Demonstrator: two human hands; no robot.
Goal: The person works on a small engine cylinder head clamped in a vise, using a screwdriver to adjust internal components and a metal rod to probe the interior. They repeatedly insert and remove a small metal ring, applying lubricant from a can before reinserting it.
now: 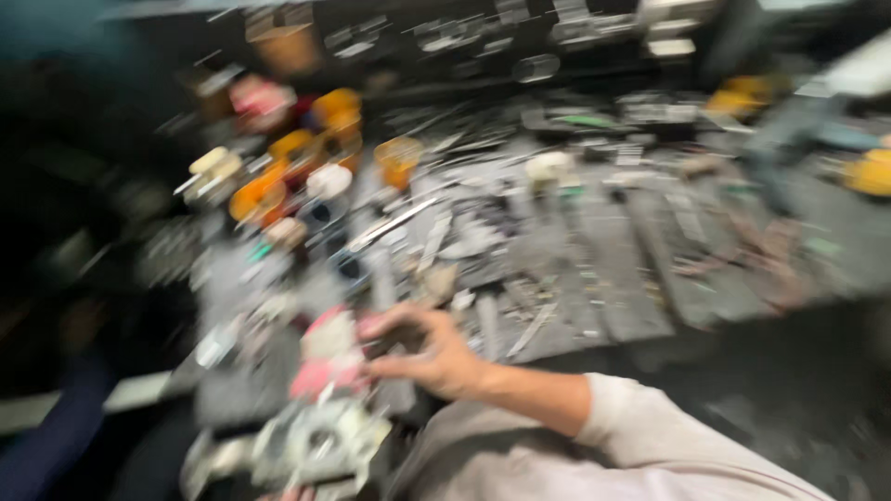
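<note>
1. View heavily motion-blurred; fine detail lost.
2. Right hand (pixel 436 353) reaches in from lower right, pale sleeve (pixel 631 431) pushed back on the forearm. Fingers curled, thumb and forefinger closed on the right edge of a pink-and-white object (pixel 327 357).
3. The object sits just left of the fingertips, touching them, at the near edge of the grey workbench (pixel 613 278). Its kind cannot be told.
4. Below it, near the bottom edge, a pale metal part with a round opening (pixel 320 445). A fingertip shows at the bottom edge under it, likely the left hand (pixel 295 494); whether it grips cannot be told.
5. Farther back on the left: orange containers (pixel 306 153). Scattered metal tools and scraps (pixel 436 232) cover the bench middle.
</note>
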